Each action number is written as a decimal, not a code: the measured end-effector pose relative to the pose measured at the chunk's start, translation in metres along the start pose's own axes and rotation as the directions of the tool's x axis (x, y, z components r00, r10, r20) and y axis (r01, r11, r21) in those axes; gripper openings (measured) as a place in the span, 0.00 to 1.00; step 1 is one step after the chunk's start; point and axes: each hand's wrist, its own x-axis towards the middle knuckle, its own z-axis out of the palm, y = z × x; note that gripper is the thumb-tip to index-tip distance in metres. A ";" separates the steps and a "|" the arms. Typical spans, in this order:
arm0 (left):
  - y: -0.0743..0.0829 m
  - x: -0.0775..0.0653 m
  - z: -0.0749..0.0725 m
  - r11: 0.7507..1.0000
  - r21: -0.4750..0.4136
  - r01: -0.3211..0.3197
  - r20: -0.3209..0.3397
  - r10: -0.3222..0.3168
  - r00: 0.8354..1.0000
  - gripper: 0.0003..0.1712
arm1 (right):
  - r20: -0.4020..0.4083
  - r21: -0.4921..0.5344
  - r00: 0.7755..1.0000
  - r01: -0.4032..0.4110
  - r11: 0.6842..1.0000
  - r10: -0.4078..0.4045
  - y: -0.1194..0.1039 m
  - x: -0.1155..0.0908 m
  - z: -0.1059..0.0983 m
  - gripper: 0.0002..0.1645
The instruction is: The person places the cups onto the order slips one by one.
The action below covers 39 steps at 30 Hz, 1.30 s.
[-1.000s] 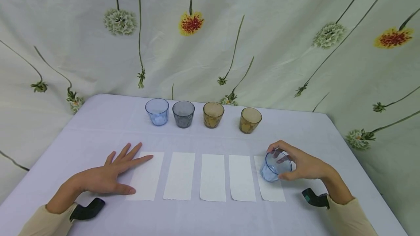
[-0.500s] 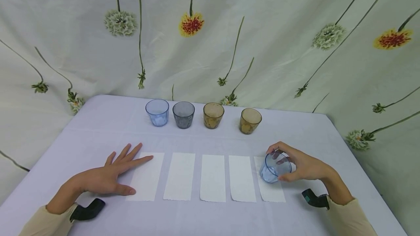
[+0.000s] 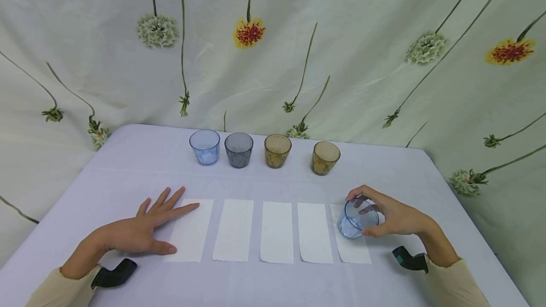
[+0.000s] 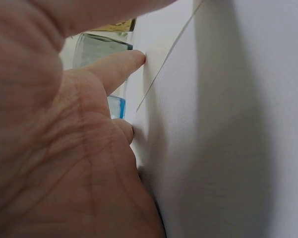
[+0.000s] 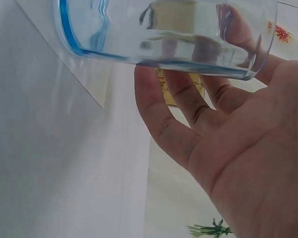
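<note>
A clear blue glass (image 3: 350,227) stands on the rightmost white paper strip (image 3: 357,251) in the head view. My right hand (image 3: 397,213) grips it from the right, thumb at the near side and fingers curled round the far side. In the right wrist view the fingers (image 5: 151,91) lie against the wall of the tumbler (image 5: 124,29). My left hand (image 3: 134,232) rests spread out at the leftmost paper strip (image 3: 194,233), index fingertip and thumb tip over it. The left wrist view has the palm (image 4: 79,148) close above the cloth, holding nothing.
At the back of the white-covered table (image 3: 239,285) stand another blue glass (image 3: 206,153), a grey glass (image 3: 239,155) and two amber glasses, one left (image 3: 276,155) and one right (image 3: 324,162). Several paper strips (image 3: 276,233) lie in a row. A flowered curtain (image 3: 341,37) hangs behind.
The blue glass under my right hand has shifted very slightly left and toward me, then stays put. My left hand holds its place.
</note>
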 end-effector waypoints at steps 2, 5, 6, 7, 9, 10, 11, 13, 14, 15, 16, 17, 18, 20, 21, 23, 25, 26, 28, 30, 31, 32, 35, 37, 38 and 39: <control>0.000 0.000 0.000 1.000 0.000 -0.002 0.000 0.002 1.000 0.48 | 0.003 0.005 1.000 0.008 1.000 -0.008 0.000 0.000 0.000 0.41; 0.001 0.001 -0.001 1.000 0.002 -0.011 0.002 0.011 1.000 0.48 | 0.003 0.013 1.000 0.026 1.000 -0.026 0.001 -0.001 -0.001 0.41; 0.001 0.002 -0.001 1.000 0.003 -0.015 0.003 0.015 1.000 0.48 | 0.003 0.015 0.999 0.033 0.999 -0.033 0.002 -0.001 -0.001 0.41; 0.001 0.002 -0.002 1.000 0.004 -0.018 0.004 0.018 1.000 0.48 | 0.001 0.020 0.999 0.039 0.999 -0.040 0.002 -0.001 -0.001 0.42; 0.001 0.003 -0.002 1.000 0.006 -0.023 0.004 0.023 1.000 0.48 | -0.003 0.024 0.998 0.055 0.998 -0.055 0.004 -0.001 -0.002 0.42; 0.001 0.003 -0.002 1.000 0.005 -0.024 0.004 0.024 1.000 0.48 | -0.008 0.026 0.998 0.059 0.998 -0.059 0.004 0.000 -0.002 0.41; 0.001 0.003 -0.003 1.000 0.006 -0.025 0.003 0.025 1.000 0.48 | -0.013 0.028 0.998 0.066 0.997 -0.065 0.005 0.000 -0.002 0.41; 0.002 0.003 -0.003 1.000 0.004 -0.026 0.001 0.026 1.000 0.48 | -0.029 0.024 0.997 0.071 0.997 -0.070 0.006 0.001 -0.003 0.39; 0.002 0.003 -0.003 1.000 0.004 -0.026 0.000 0.026 1.000 0.48 | -0.040 0.018 0.997 0.073 0.997 -0.072 0.007 0.001 -0.004 0.37; 0.002 0.003 -0.003 1.000 0.006 -0.026 -0.001 0.026 1.000 0.48 | -0.053 0.010 0.996 0.066 0.998 -0.065 0.007 0.001 -0.005 0.36; 0.002 0.004 -0.003 1.000 0.005 -0.025 -0.001 0.025 1.000 0.48 | -0.068 0.004 0.996 0.063 0.998 -0.062 0.007 0.002 -0.005 0.35; 0.001 0.003 -0.003 1.000 0.004 -0.023 -0.002 0.023 1.000 0.48 | -0.081 -0.002 0.995 0.061 0.998 -0.061 0.008 0.002 -0.006 0.34; 0.001 0.003 -0.003 1.000 0.004 -0.022 -0.002 0.022 1.000 0.48 | -0.094 -0.007 0.994 0.058 0.998 -0.059 0.008 0.002 -0.007 0.33; 0.001 0.003 -0.003 1.000 0.002 -0.019 -0.002 0.019 1.000 0.48 | -0.119 -0.009 0.991 0.063 0.998 -0.064 0.008 0.003 -0.008 0.32; 0.000 0.003 -0.002 1.000 0.001 -0.018 -0.002 0.018 1.000 0.48 | -0.129 -0.009 0.989 0.068 0.998 -0.069 0.008 0.004 -0.008 0.32; 0.000 0.002 -0.002 1.000 -0.001 -0.016 -0.002 0.016 1.000 0.48 | -0.146 -0.010 0.986 0.075 0.997 -0.076 0.008 0.006 -0.009 0.31; 0.000 0.002 -0.001 1.000 -0.003 -0.013 0.000 0.013 1.000 0.48 | -0.166 -0.019 0.983 0.080 0.997 -0.082 0.007 0.007 -0.009 0.31; 0.000 0.001 -0.001 1.000 -0.003 -0.012 0.000 0.012 1.000 0.48 | -0.179 -0.023 0.980 0.081 0.996 -0.084 0.007 0.007 -0.010 0.31; 0.000 0.000 0.000 1.000 -0.002 -0.011 -0.001 0.011 1.000 0.48 | -0.211 -0.036 0.974 0.075 0.997 -0.081 0.006 0.007 -0.010 0.31; 0.000 -0.001 0.000 1.000 -0.002 -0.012 -0.002 0.012 1.000 0.48 | -0.244 -0.052 0.967 0.065 0.996 -0.076 0.006 0.007 -0.011 0.33; 0.001 -0.001 0.000 1.000 -0.003 -0.013 -0.003 0.013 1.000 0.48 | -0.259 -0.058 0.963 0.057 0.997 -0.070 0.006 0.006 -0.012 0.33; 0.001 -0.002 0.000 1.000 -0.004 -0.015 -0.003 0.015 1.000 0.48 | -0.273 -0.064 0.960 0.048 0.997 -0.063 0.006 0.006 -0.012 0.33; 0.001 -0.002 0.000 1.000 -0.010 -0.022 -0.001 0.022 1.000 0.48 | -0.303 -0.079 0.951 0.041 0.996 -0.063 0.005 0.005 -0.015 0.34; 0.001 -0.002 0.000 1.000 -0.015 -0.025 0.001 0.025 1.000 0.48 | -0.312 -0.081 0.947 0.051 0.995 -0.074 0.004 0.004 -0.016 0.34; 0.001 -0.002 0.000 1.000 -0.015 -0.027 0.002 0.027 1.000 0.48 | -0.318 -0.080 0.945 0.058 0.995 -0.080 0.004 0.005 -0.017 0.34; 0.001 -0.002 0.000 0.999 -0.015 -0.028 0.002 0.028 1.000 0.48 | -0.322 -0.081 0.943 0.061 0.995 -0.085 0.003 0.005 -0.018 0.34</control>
